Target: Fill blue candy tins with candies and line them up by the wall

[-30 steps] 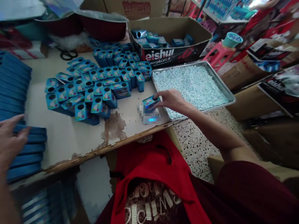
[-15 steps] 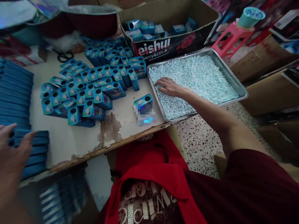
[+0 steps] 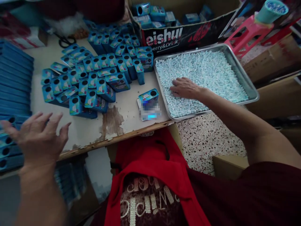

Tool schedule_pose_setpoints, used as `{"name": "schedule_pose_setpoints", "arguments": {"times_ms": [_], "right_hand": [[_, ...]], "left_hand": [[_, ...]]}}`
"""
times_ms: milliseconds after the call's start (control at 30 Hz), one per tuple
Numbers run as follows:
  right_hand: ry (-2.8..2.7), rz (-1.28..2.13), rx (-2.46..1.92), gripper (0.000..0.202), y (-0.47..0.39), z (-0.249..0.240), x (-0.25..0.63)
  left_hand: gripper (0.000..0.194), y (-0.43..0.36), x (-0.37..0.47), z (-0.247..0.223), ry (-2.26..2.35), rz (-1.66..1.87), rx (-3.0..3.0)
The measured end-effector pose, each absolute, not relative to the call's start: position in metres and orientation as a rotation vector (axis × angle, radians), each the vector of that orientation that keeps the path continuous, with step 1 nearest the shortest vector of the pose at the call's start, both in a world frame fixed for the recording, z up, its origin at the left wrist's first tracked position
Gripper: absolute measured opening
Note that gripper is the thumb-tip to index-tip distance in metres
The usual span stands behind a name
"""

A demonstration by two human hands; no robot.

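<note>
My left hand (image 3: 39, 135) hovers at the left end of the table with its fingers spread and nothing visible in them. Beside and partly behind it lies a stack of blue small boxes (image 3: 10, 157) with round holes. My right hand (image 3: 184, 88) rests palm down on the small pale-blue candies (image 3: 207, 72) in a metal tray (image 3: 255, 94). Its fingers are slightly bent and apart, with their tips among the candies. Left of the tray, a blue candy box (image 3: 149, 95) with a dark round hole sits on the table by a pixelated patch.
Many filled-out blue boxes (image 3: 94, 80) stand grouped on the white table (image 3: 131, 110). A taller stack of flat blue boxes (image 3: 15, 75) is at the left. Behind the tray is a cardboard carton (image 3: 164, 39) holding more boxes. A pink stool (image 3: 249, 34) carries a light-blue tub (image 3: 271, 12).
My left hand has lifted and moved right from the stack of flat boxes, fingers spreading. My right hand has slid right through the candies, away from the tray's left edge. The view has shifted slightly.
</note>
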State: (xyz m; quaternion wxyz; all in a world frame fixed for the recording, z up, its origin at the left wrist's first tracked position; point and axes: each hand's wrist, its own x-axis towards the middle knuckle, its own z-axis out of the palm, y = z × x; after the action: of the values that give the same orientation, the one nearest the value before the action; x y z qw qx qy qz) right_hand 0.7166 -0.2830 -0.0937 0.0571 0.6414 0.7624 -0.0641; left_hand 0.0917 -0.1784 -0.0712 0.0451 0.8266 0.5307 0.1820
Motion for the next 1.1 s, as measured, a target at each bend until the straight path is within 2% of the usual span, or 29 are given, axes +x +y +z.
{"name": "schedule_pose_setpoints", "arguments": {"times_ms": [67, 133, 233, 300, 367, 467, 633, 800, 967, 1100], "right_hand": [[2.214, -0.28, 2.278, 0.016, -0.287, -0.09, 0.73], [2.058, -0.488, 2.77, 0.012, -0.29, -0.086, 0.744], [1.636, -1.194, 3.351, 0.025, -0.295, -0.079, 0.757], [1.336, -1.659, 3.448, 0.031, -0.299, -0.075, 0.759], [1.167, -1.852, 3.456, 0.034, -0.304, -0.072, 0.755], [1.179, -1.856, 3.394, 0.034, -0.312, -0.067, 0.739], [1.425, -1.938, 3.098, 0.034, -0.31, -0.047, 0.696], [1.714, -1.968, 2.896, 0.045, -0.281, -0.021, 0.658], [2.018, -1.695, 2.681, 0.039, -0.259, -0.008, 0.63], [2.256, -1.043, 2.348, 0.026, -0.254, 0.006, 0.614]], "left_hand": [[0.05, -0.187, 0.103, -0.074, 1.658, 0.667, 2.559], [0.042, -0.195, 0.113, -0.079, 1.644, 0.684, 2.581], [0.037, -0.205, 0.137, -0.089, 1.526, 0.633, 2.614], [0.035, -0.211, 0.161, -0.099, 1.362, 0.612, 2.644], [0.034, -0.217, 0.19, -0.112, 1.176, 0.612, 2.654], [0.038, -0.225, 0.228, -0.136, 1.0, 0.653, 2.63], [0.054, -0.235, 0.25, -0.171, 0.974, 0.701, 2.502], [0.052, -0.238, 0.244, -0.19, 1.011, 0.748, 2.388], [0.051, -0.238, 0.246, -0.194, 1.013, 0.734, 2.4], [0.043, -0.238, 0.247, -0.196, 0.999, 0.755, 2.403]]}}
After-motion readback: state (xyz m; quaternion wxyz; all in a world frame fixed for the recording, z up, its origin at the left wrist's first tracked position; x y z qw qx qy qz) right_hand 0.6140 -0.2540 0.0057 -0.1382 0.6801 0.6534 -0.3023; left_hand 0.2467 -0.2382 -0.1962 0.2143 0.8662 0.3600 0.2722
